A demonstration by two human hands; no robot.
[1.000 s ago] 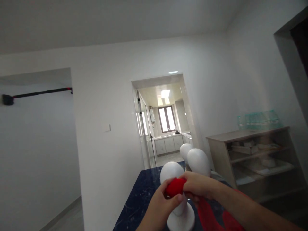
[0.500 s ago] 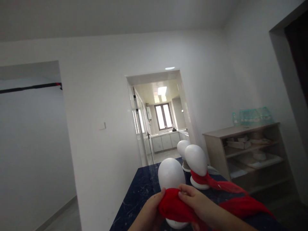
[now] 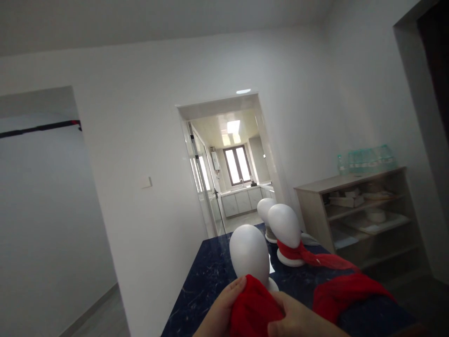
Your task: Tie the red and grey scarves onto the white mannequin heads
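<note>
A bunched red scarf [image 3: 254,306] is held between my two hands, just in front of the nearest white mannequin head [image 3: 249,250]. My left hand [image 3: 224,304] grips the scarf's left side, thumb on top. On the other side, my right hand [image 3: 293,316] is closed on the cloth, its fingers partly hidden. The head's neck is largely covered by the scarf and hands; part of its white base shows at the right. Behind it stands a second mannequin head [image 3: 285,225] with a red scarf [image 3: 315,258] round its neck, its tail trailing right.
A third mannequin head [image 3: 265,210] stands farther back on the dark blue marbled table [image 3: 196,276]. More red cloth [image 3: 345,290] lies on the table's right side. Beyond it is a wooden shelf unit [image 3: 312,206] with bottles [image 3: 372,160] on top. A doorway leads to a kitchen.
The scarf in my hands has come toward me and down, away from the near head's neck. My right hand has lowered and turned. The camera view has shifted slightly.
</note>
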